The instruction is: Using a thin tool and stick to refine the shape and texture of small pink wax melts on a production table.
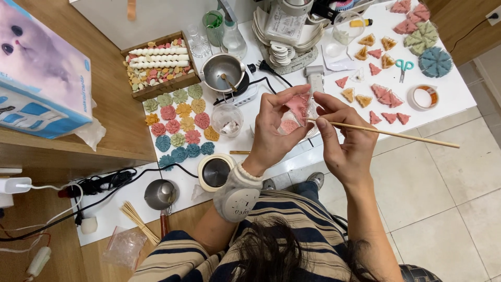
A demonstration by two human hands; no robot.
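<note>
Your left hand (276, 128) pinches the pink triangle piece (298, 106) above the white table (449, 89), right hand (344, 141) gripping the thin stick (386, 133) (tip at its edge), so I'd press lightly and keep it steady.

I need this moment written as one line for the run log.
left hand: holds pink fan-shaped piece | right hand: holds thin wooden stick, tip at piece | below: white table
</note>
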